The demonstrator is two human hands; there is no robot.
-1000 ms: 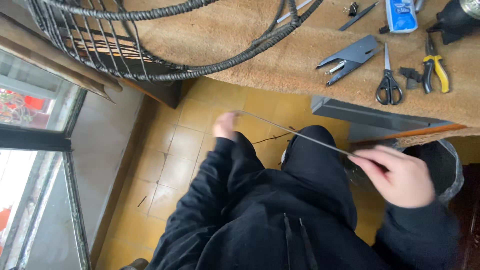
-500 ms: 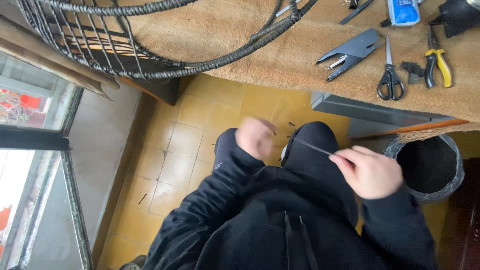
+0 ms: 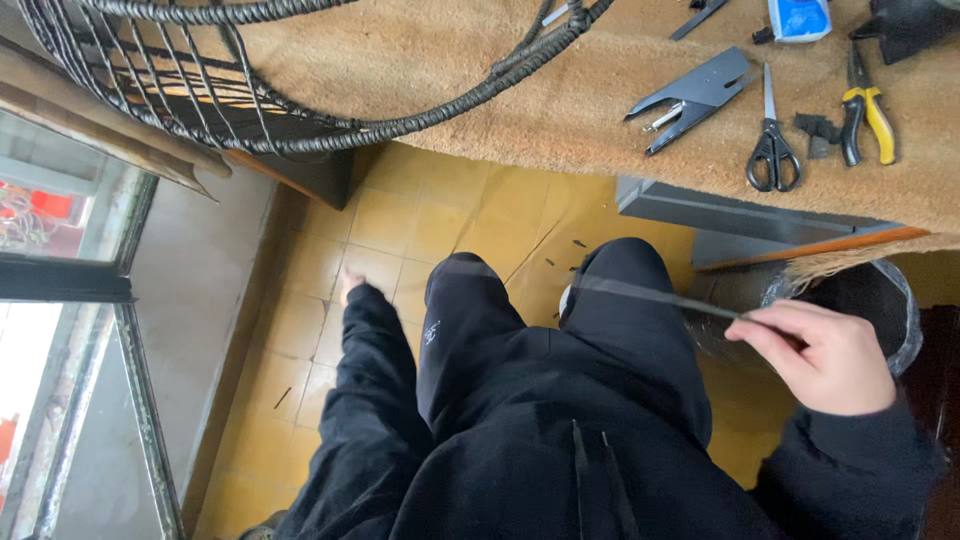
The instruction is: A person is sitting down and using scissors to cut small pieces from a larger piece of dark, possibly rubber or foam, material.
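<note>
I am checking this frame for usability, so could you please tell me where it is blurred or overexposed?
Head view: the left hand is motion-blurred, as is the thin strip pinched in the right hand; the window at left is washed out; the scissors and pliers look sharp.

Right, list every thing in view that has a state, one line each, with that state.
right hand: pinched on the thin dark strip, held over the lap
thin dark strip: held at one end, stretched out leftward, free end blurred
left hand: lowered toward the floor, mostly hidden by the sleeve
scissors: lying shut on the mat
pliers: lying on the mat, handles slightly apart
bin: open, no lid
</note>
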